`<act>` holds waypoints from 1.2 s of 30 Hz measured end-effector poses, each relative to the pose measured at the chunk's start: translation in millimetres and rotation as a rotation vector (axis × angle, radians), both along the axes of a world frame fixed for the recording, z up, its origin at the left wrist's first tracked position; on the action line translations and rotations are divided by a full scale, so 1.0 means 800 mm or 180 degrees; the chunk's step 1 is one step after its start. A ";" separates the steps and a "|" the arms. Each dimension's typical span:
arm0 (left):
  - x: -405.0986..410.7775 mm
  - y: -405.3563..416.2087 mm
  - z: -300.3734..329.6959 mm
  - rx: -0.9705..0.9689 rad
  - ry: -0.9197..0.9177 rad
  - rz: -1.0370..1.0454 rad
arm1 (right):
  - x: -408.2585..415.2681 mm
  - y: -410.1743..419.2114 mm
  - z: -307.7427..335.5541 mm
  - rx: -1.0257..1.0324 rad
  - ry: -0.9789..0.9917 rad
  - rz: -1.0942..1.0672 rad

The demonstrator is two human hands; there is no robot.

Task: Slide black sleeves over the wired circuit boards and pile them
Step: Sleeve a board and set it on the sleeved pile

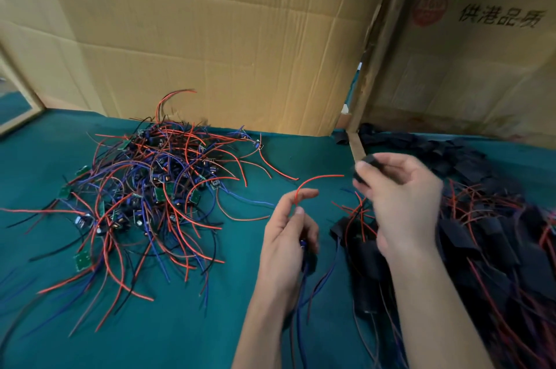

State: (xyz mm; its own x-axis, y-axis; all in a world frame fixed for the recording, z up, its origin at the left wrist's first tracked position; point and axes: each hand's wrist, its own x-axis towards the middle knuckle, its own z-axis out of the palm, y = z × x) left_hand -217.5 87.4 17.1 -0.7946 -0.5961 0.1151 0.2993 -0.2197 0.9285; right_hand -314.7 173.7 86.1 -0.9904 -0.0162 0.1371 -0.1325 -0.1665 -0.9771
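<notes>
L hand (290,236) on wired board (304,243); sleeve (365,168) in R hand (400,203)

Up at two o'clock, the cardboard box (487,46) reads "供港品质" beside a red round stamp (428,9), illegible.

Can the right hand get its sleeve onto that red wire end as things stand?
Probably yes. The right hand pinches a black sleeve beside the free tip of the red wire, which the left hand holds up. Only open air shows between them.
</notes>
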 end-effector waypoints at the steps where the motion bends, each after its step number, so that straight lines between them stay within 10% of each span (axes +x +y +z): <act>1: -0.002 0.000 -0.002 0.0006 0.0005 0.0023 | -0.003 0.002 -0.001 -0.0240 -0.0079 -0.0027; 8: -0.004 0.001 -0.003 0.0077 -0.0051 0.0172 | 0.009 -0.007 0.009 -0.1072 -0.0599 0.0954; 20: 0.000 0.004 0.002 -0.0205 -0.0227 0.0036 | 0.020 -0.015 -0.012 -0.0655 -0.0559 0.1613; 36: 0.002 -0.002 0.003 0.0112 -0.0146 0.0373 | 0.022 -0.034 -0.034 -0.1218 -0.1401 0.1548</act>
